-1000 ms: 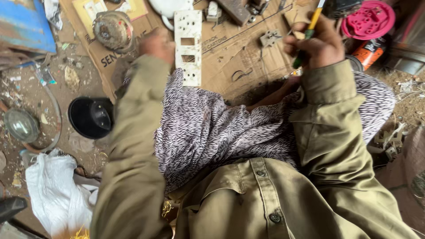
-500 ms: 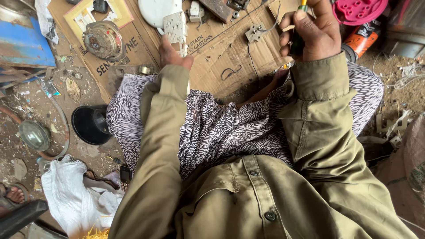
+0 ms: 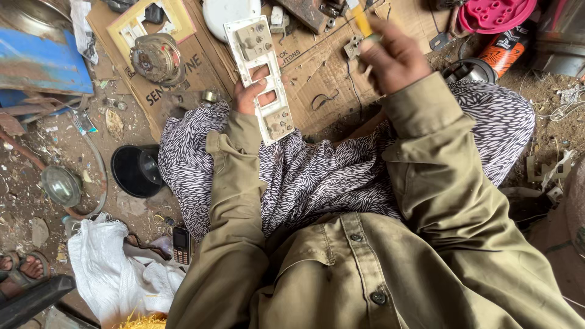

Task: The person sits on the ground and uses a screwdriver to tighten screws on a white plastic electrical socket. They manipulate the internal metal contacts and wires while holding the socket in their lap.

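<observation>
Left hand (image 3: 255, 92) grips the white switch plate (image 3: 261, 78) from beneath, fingers showing through its cut-outs. Plate held above lap; long axis runs away from the body, far end tilted slightly left. Right hand (image 3: 395, 60) closed on yellow-handled screwdriver (image 3: 362, 19). Cardboard (image 3: 317, 67) lies beyond.

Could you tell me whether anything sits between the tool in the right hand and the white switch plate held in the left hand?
Nothing visible does. The left hand holds the white switch plate upright; the right hand holds the yellow-handled tool beside it, with only flat cardboard beneath the gap.
</observation>
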